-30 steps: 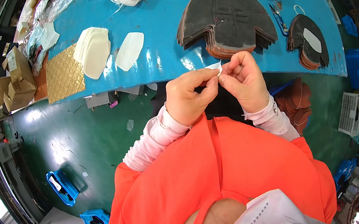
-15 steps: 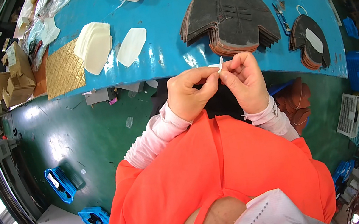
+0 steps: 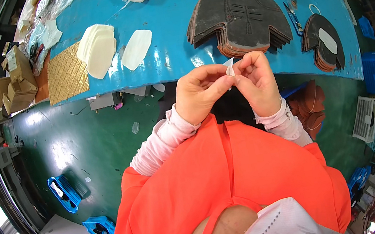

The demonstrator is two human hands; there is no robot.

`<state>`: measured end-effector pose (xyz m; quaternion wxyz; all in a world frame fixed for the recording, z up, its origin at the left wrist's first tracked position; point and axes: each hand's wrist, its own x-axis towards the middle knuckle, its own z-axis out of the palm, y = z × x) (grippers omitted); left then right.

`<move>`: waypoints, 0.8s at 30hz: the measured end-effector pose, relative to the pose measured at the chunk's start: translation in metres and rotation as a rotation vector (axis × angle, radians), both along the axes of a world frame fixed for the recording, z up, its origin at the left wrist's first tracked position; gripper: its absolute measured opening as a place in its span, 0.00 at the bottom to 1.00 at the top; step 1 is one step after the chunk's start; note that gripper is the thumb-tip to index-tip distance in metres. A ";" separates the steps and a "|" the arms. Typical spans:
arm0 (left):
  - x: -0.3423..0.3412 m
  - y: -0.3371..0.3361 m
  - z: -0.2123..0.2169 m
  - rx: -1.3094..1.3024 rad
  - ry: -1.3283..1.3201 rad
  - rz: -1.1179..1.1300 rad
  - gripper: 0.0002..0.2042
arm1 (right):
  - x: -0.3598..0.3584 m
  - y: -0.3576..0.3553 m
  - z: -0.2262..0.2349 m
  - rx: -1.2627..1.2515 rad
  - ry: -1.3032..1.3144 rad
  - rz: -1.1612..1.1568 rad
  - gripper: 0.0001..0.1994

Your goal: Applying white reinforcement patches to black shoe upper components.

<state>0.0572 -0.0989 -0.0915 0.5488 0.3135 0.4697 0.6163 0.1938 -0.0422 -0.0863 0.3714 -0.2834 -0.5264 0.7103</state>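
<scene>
Both hands meet just below the edge of the blue table: the left hand and the right hand pinch a small white piece between their fingertips, the piece sitting at twelve o'clock above the knuckles. A stack of dark shaped pieces lies at twelve o'clock beyond it, cream-coloured pieces at ten o'clock.
</scene>
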 end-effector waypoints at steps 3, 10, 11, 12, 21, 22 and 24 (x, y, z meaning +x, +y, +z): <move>-0.005 0.001 -0.002 -0.013 0.053 -0.040 0.08 | 0.001 -0.001 0.000 -0.023 0.004 -0.031 0.11; 0.001 0.000 -0.002 -0.019 -0.054 0.051 0.07 | 0.008 0.008 -0.007 -0.111 0.025 -0.005 0.08; 0.004 -0.001 -0.002 0.026 -0.047 0.057 0.07 | 0.005 0.007 -0.005 -0.044 -0.103 0.007 0.07; 0.005 0.000 -0.001 0.074 -0.041 0.063 0.06 | 0.004 0.007 -0.003 0.027 -0.232 0.018 0.08; -0.064 0.000 0.008 0.226 -0.302 0.370 0.04 | 0.067 0.055 0.015 -0.270 0.454 -0.070 0.02; -0.067 -0.002 0.015 0.231 -0.252 0.364 0.03 | 0.070 0.058 0.016 -0.269 0.493 -0.059 0.02; -0.062 -0.002 0.022 0.249 -0.187 0.287 0.03 | 0.069 0.061 0.023 -0.193 0.468 -0.031 0.01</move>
